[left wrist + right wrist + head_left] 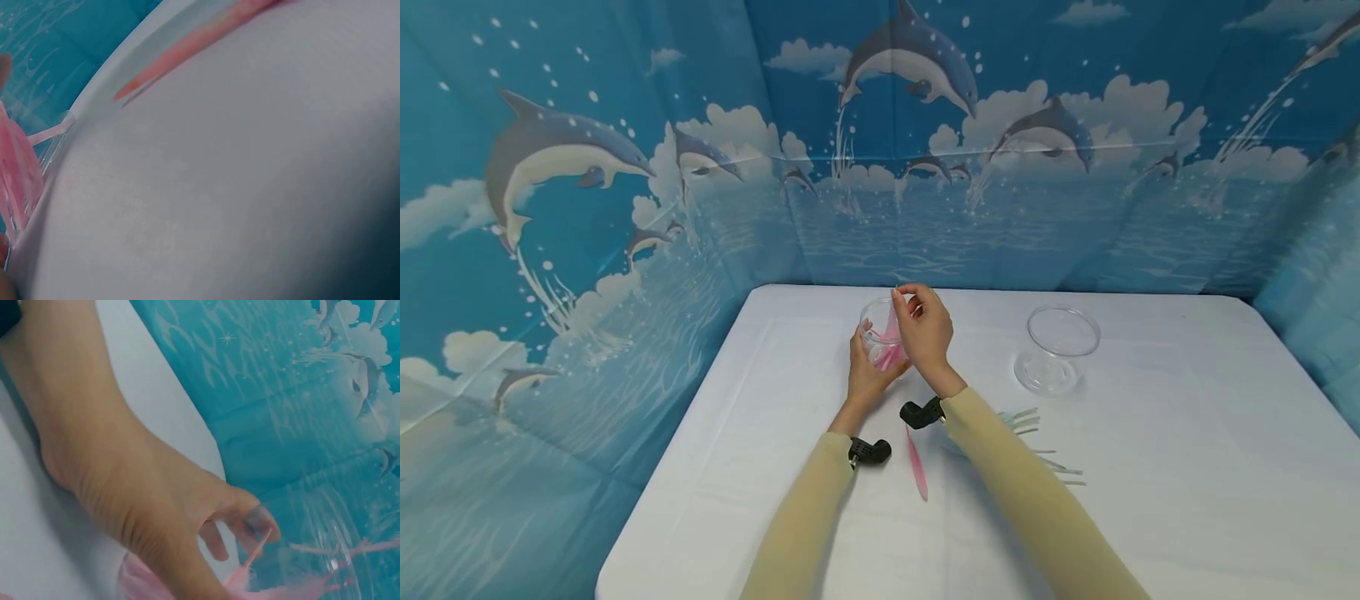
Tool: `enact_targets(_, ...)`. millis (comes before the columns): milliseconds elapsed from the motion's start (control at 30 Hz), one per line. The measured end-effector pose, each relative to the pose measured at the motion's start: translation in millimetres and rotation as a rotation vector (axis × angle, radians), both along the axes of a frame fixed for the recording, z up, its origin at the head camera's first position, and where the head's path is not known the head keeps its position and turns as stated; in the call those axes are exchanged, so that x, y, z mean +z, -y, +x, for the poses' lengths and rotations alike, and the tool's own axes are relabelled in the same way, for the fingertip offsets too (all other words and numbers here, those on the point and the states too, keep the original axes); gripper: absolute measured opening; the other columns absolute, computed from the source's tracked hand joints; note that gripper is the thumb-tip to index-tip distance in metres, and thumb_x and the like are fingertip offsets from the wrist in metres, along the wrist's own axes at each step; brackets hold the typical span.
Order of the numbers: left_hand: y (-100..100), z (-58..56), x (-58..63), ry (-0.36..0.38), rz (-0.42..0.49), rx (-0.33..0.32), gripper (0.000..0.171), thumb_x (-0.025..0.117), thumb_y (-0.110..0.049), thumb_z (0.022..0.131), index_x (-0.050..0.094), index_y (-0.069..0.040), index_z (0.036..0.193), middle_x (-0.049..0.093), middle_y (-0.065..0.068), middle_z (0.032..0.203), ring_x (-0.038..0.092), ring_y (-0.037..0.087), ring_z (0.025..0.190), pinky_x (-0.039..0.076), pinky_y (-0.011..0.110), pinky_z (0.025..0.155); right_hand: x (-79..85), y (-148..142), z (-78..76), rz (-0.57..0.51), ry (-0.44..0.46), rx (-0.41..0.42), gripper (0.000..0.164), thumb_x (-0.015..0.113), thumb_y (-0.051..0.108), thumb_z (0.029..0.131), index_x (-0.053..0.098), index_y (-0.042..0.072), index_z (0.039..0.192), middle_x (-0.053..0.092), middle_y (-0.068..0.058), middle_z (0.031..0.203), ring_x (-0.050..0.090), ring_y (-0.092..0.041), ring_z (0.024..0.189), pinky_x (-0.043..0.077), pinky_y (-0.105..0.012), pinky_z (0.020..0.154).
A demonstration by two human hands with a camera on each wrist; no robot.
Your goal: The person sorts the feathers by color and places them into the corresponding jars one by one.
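Note:
My left hand [868, 380] grips a clear plastic cup [883, 342] near the table's far edge. Its fingers and thumb curl round the wall. Inside the cup lie several thin pink plastic sticks [891, 357], and their pink mass [17, 169] shows at the edge of the left wrist view. Over the rim, my right hand [927, 329] pinches the upper end of a pink stick. In the right wrist view, the left hand [156, 494] wraps the cup, with pink ends reaching past its mouth. The exact kind of stick cannot be told.
One tapered pink stick [917, 467] lies on the white table [745, 467] between the forearms. Several pale green sticks [1060, 468] are partly hidden beneath the right forearm. A second clear cup [1049, 373] stands to the right. Dolphin-printed cloth [880, 225] hangs behind the table.

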State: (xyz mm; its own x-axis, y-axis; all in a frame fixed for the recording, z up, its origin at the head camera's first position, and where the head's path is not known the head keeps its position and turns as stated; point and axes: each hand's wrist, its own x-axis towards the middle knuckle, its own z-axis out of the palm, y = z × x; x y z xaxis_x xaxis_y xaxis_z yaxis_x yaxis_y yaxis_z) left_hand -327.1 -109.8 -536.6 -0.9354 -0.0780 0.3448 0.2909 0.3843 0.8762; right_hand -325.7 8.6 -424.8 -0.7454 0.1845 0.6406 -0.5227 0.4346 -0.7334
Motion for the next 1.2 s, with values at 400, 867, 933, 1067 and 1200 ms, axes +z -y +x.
enact_targets(400, -1, 1.9, -3.5, -0.006, 0.007, 0.0, 0.105, 0.084, -0.033, 0.072, 0.015, -0.016, 0.149, 0.026, 0.004, 0.149, 0.03, 0.022, 0.132, 0.025, 0.045, 0.107, -9.8, -21, 8.4, 0.028, 0.115, 0.027, 0.024, 0.069, 0.033, 0.088, 0.07, 0.01, 0.09, 0.049, -0.001, 0.065, 0.043, -0.016, 0.055, 0.03, -0.032, 0.049)
enact_targets(867, 3, 3.4, -1.4, -0.026, -0.002, -0.019, 0.104, 0.084, -0.027, 0.072, 0.015, -0.017, 0.149, 0.025, 0.003, 0.149, 0.028, 0.022, 0.134, 0.025, 0.045, 0.107, -36.1, -53, 33.6, 0.401, 0.585, 0.221, 0.033, 0.067, 0.044, 0.086, 0.068, 0.012, 0.082, 0.055, 0.001, 0.067, 0.047, -0.016, 0.056, 0.036, -0.03, 0.05)
enact_targets(933, 2, 3.4, -1.4, -0.025, -0.003, -0.018, 0.104, 0.084, -0.026, 0.073, 0.015, -0.018, 0.15, 0.024, 0.003, 0.149, 0.027, 0.021, 0.134, 0.025, 0.044, 0.108, -40.8, -53, 38.1, 0.483, 0.668, 0.241, 0.034, 0.069, 0.048, 0.082, 0.068, 0.014, 0.079, 0.056, 0.002, 0.065, 0.048, -0.016, 0.057, 0.036, -0.03, 0.049)
enact_targets(1067, 1, 3.2, -0.7, -0.014, 0.002, -0.014, 0.105, 0.084, -0.029, 0.073, 0.014, -0.019, 0.151, 0.024, 0.003, 0.15, 0.028, 0.022, 0.134, 0.024, 0.044, 0.108, -50.3, -49, 47.8, 0.626, 0.771, 0.253, 0.039, 0.074, 0.055, 0.074, 0.064, 0.017, 0.068, 0.055, 0.004, 0.063, 0.049, -0.014, 0.057, 0.035, -0.03, 0.049)
enact_targets(1200, 0, 2.6, 0.2, -0.01, 0.002, -0.014, 0.106, 0.084, -0.029, 0.072, 0.013, -0.019, 0.15, 0.025, 0.003, 0.15, 0.027, 0.022, 0.135, 0.023, 0.044, 0.108, -59.3, -43, 60.0, 0.715, 0.803, 0.259, 0.042, 0.078, 0.056, 0.068, 0.06, 0.018, 0.065, 0.054, 0.006, 0.062, 0.05, -0.013, 0.057, 0.037, -0.03, 0.05)
